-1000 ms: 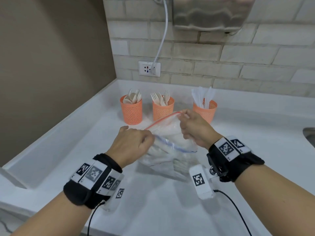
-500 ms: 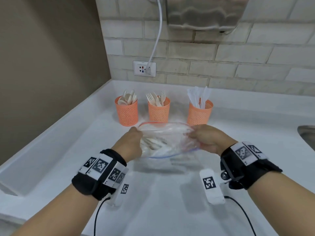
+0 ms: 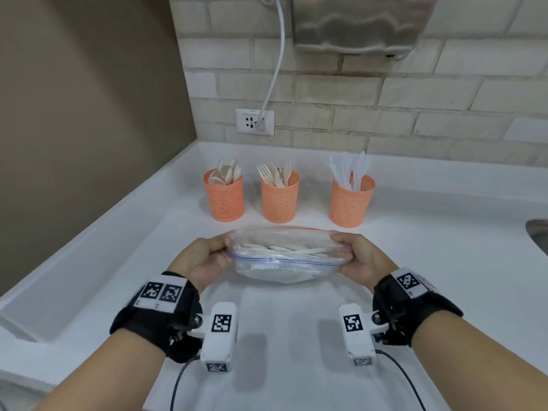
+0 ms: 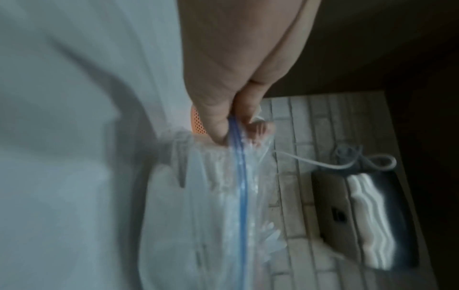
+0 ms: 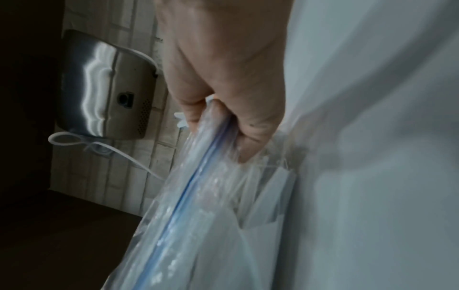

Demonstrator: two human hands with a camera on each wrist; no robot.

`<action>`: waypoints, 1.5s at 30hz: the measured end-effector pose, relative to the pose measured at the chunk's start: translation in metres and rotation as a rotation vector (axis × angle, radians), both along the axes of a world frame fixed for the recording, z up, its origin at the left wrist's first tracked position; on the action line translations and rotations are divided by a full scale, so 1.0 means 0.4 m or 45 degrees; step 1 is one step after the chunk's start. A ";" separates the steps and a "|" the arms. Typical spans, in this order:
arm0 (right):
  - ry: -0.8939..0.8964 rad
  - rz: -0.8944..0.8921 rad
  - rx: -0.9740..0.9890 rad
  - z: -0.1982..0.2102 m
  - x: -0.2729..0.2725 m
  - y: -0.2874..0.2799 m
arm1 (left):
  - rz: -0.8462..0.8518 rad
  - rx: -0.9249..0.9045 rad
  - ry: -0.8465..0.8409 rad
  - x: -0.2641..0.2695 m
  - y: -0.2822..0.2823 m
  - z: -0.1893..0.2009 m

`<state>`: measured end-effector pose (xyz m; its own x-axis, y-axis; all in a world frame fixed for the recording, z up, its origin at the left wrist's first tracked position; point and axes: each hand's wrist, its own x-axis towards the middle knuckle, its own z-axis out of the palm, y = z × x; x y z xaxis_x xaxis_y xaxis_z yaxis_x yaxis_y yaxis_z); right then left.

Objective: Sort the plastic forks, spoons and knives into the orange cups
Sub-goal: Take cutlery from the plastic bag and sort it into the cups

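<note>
The zip-lock bag (image 3: 284, 259) is pinched at its two mouth ends by the left hand (image 3: 204, 256) and right hand (image 3: 360, 259), probably to spread it open. Pale plastic cutlery (image 3: 284, 250) lies jumbled inside, above the desk (image 3: 281, 336), before three part-filled orange cups (image 3: 279, 195).

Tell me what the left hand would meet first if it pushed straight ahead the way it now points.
Probably the fork cup: the left hand, gripping the bag, points toward the back wall, roughly between the spoon cup and it. Depth is unclear.
</note>
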<state>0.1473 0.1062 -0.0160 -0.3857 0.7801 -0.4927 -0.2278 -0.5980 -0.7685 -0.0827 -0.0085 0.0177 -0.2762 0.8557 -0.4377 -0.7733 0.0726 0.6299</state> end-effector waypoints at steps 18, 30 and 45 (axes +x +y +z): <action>-1.338 1.196 1.513 0.044 -0.123 -0.073 | -0.442 -0.067 2.313 0.026 0.002 -0.028; -1.409 1.097 1.732 0.012 -0.188 -0.057 | -0.704 -0.118 1.829 0.008 -0.007 -0.044; -1.247 1.100 1.730 0.003 -0.163 -0.043 | -0.286 -0.016 1.668 -0.050 0.011 -0.044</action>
<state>0.0823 0.0890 -0.0150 -0.8356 0.5471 -0.0493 0.5166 0.7522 -0.4091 -0.1026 -0.0040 0.0001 -0.3510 0.9358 0.0338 0.4300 0.1290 0.8936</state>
